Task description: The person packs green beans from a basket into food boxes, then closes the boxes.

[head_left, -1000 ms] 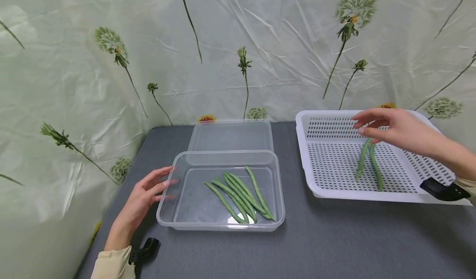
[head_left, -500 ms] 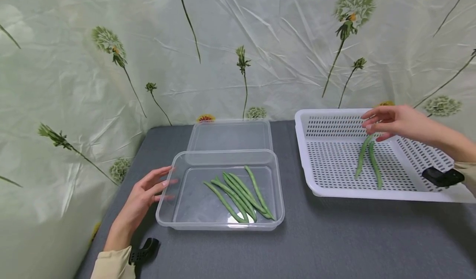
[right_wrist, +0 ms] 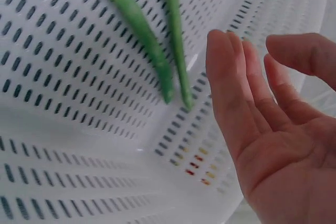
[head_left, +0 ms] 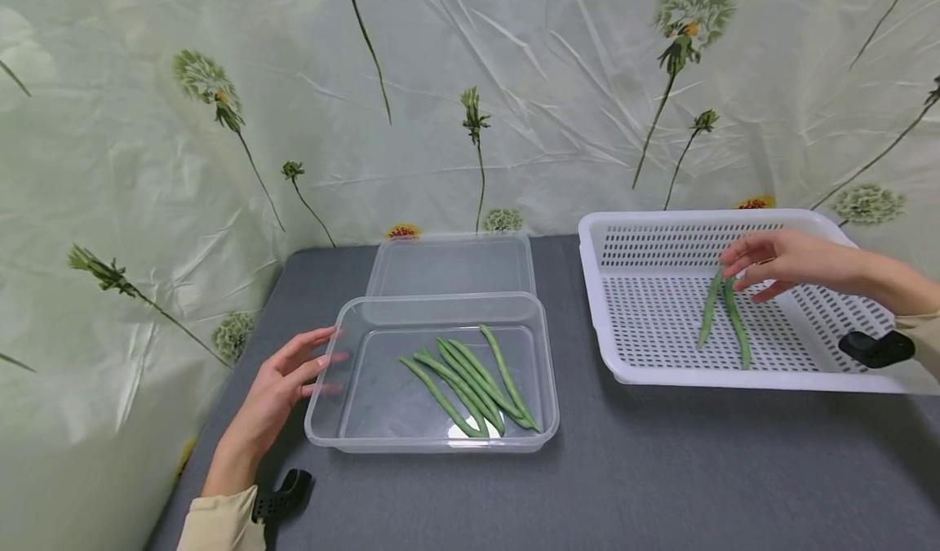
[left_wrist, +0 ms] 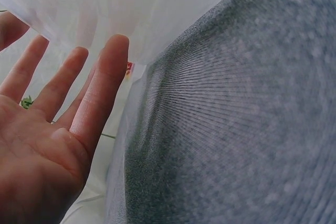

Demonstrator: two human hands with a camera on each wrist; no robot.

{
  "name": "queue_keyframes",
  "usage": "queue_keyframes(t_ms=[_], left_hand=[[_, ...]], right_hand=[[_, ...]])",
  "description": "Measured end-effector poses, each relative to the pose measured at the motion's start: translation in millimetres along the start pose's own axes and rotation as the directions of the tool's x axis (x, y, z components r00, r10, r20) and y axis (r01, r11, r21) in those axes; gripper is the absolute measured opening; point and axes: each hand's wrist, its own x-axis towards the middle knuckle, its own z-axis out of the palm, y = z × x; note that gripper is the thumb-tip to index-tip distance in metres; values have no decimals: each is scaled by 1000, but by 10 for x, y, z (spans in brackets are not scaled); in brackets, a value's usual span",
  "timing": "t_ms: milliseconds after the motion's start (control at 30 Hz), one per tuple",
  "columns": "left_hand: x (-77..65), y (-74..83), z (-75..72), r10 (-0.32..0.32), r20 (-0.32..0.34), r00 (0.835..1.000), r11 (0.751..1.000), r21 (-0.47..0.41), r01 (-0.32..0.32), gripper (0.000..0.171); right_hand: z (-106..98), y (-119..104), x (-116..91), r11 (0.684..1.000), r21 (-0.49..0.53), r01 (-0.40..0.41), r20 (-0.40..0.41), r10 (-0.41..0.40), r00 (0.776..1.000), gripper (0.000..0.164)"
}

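Two green beans [head_left: 737, 324] lie in the white perforated basket [head_left: 605, 339] on the right. Just above their far ends hovers my right hand [head_left: 796, 264]; the right wrist view shows its fingers [right_wrist: 223, 72] apart from the beans, with nothing in the grasp. Several more green beans [head_left: 473, 379] lie together in the clear plastic container [head_left: 367, 433]. At that container's left side is my left hand [head_left: 275, 396], its fingers spread and extended against the outer wall. In the left wrist view, the fingertips [left_wrist: 114, 48] meet the cloudy plastic.
Behind the container lies a flat translucent lid [head_left: 455, 265]. A dark grey cloth [head_left: 602, 477] covers the table. A plastic sheet with a dandelion print [head_left: 411, 126] hangs along the back and left side.
My right hand has lowered a little toward the far ends of the two beans in the basket. The left hand stays at the container. The head view has shifted slightly.
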Motion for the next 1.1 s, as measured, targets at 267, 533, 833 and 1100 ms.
queue_keyframes(t_ms=[267, 533, 833, 1100], left_hand=[[9, 7, 6, 0, 4, 1000, 1000, 2, 0, 45], [-3, 3, 8, 1, 4, 1000, 1000, -10, -1, 44], [-1, 10, 15, 10, 13, 1000, 1000, -8, -10, 45], [3, -7, 5, 5, 19, 1000, 1000, 5, -5, 44]], right_hand=[[-15, 191, 8, 997, 76, -32, 101, 25, 995, 43], [-38, 315, 40, 985, 141, -99, 169, 75, 983, 48], [-27, 421, 56, 981, 145, -126, 189, 98, 977, 39], [36, 452, 103, 971, 172, -168, 151, 142, 978, 52]])
